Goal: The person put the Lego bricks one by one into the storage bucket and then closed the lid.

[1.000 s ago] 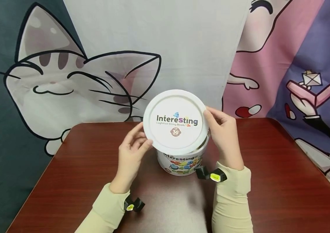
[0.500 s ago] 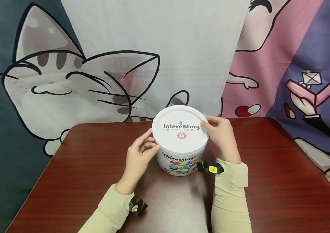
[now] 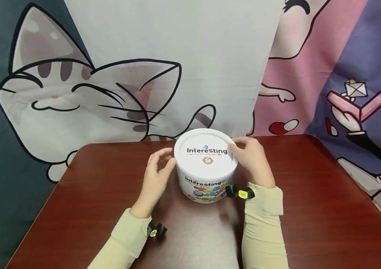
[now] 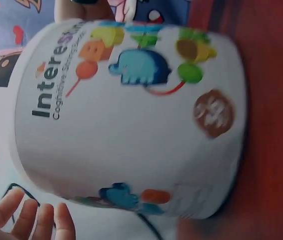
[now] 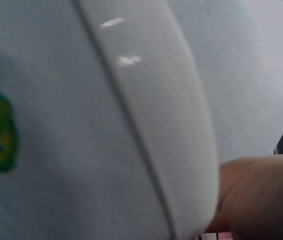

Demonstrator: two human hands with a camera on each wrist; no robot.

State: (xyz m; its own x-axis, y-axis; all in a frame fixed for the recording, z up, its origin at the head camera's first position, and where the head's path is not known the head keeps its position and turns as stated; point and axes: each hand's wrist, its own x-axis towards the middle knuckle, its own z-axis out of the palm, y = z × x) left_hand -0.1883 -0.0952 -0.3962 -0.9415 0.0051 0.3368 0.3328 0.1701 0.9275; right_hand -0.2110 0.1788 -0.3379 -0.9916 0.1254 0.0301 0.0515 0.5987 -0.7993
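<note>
A white round tub (image 3: 204, 188) printed with colourful bead pictures stands upright on the table. Its white lid (image 3: 207, 157), lettered "Interesting", sits level on top. My right hand (image 3: 252, 158) holds the lid's right edge, thumb on the upper rim and fingers round the far side; in the right wrist view, the hand (image 5: 261, 195) lies against the lid's side (image 5: 166, 110). Just left of the lid, my left hand (image 3: 157, 175) has loosely bent fingers and holds nothing. The left wrist view shows its fingertips (image 4: 41, 220) a little apart from the tub (image 4: 116, 130).
The tub stands on a reddish-brown wooden table (image 3: 93, 209), towards its far edge. Behind the table hangs a cloth backdrop (image 3: 224, 67) with cartoon drawings. Each wrist carries a small black camera, such as the right wrist's camera (image 3: 232, 191).
The lid came down from tilted to level on the tub, closing its gap at the right. My left hand has let go of the lid's edge and drawn slightly left; the right stays on the rim.
</note>
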